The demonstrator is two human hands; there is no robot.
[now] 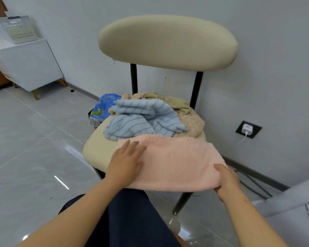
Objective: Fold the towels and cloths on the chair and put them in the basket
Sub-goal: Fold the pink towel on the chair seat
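Left hand (127,160) pressing flat, fingers straight, on fluffy pink towel (177,163) lying across seat of cream padded chair (96,150), right hand (227,180) curling its fingers round the towel's near right edge

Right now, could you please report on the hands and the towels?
Left hand flat on pink towel, right hand gripping its right edge. Blue striped towel, beige cloths heaped unfolded behind on chair seat. Nothing blocking.
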